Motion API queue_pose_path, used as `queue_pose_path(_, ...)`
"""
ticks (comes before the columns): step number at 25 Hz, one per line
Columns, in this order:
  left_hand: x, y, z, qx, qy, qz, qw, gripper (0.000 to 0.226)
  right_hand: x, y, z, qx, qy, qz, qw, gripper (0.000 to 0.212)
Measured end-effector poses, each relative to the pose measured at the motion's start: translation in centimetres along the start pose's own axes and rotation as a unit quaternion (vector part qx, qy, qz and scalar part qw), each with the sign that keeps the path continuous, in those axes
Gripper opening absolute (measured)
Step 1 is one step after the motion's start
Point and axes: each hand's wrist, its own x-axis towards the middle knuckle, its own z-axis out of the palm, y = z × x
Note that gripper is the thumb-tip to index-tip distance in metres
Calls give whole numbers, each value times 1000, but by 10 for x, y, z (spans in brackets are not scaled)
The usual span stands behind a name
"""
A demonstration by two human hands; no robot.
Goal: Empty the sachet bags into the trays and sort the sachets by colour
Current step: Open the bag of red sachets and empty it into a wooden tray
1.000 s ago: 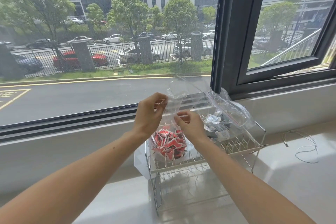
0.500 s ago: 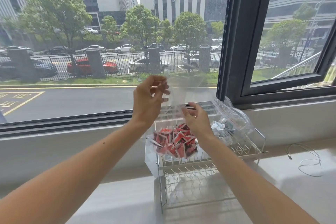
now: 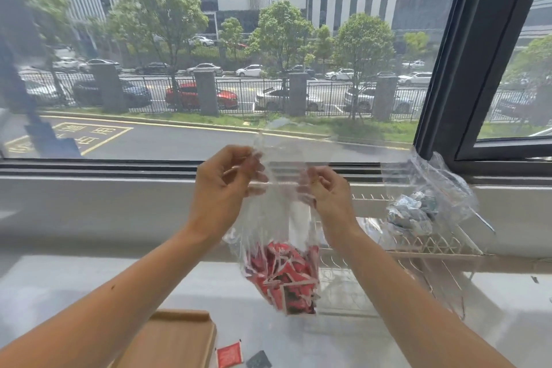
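A clear plastic bag (image 3: 277, 218) hangs in the air between my hands, its bottom full of red sachets (image 3: 283, 275). My left hand (image 3: 224, 185) pinches the bag's top edge on the left and my right hand (image 3: 328, 191) pinches it on the right. A second clear bag (image 3: 418, 206) with silver-grey sachets lies on the wire rack (image 3: 433, 245) at the right. A wooden tray (image 3: 176, 340) shows at the bottom edge. One red sachet (image 3: 229, 354) and one dark sachet (image 3: 259, 360) lie loose on the counter beside it.
The white counter (image 3: 89, 278) runs along a window sill, with the large window just behind. A dark window frame (image 3: 448, 69) stands at the right. The wire rack has a lower shelf under its top one.
Both hands have lifted the bag of red sachets off the rack, so it now hangs free in front of it. The view has tilted down, bringing the wooden tray and loose sachets into sight.
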Motion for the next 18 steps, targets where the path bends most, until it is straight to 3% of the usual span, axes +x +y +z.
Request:
queue_pose_path(5,-36,10,-93,4,66,-18,998,11,-45,-5,59,5,9,-34,999,15)
queue_pose_path(11,-73,20,-222,50,69,-42,995,11,-107,-9,159,-3,6,-48,999,17)
queue_pose_path(18,-119,17,-325,188,45,-83,978,39,-170,7,261,-42,-21,-36,998,19)
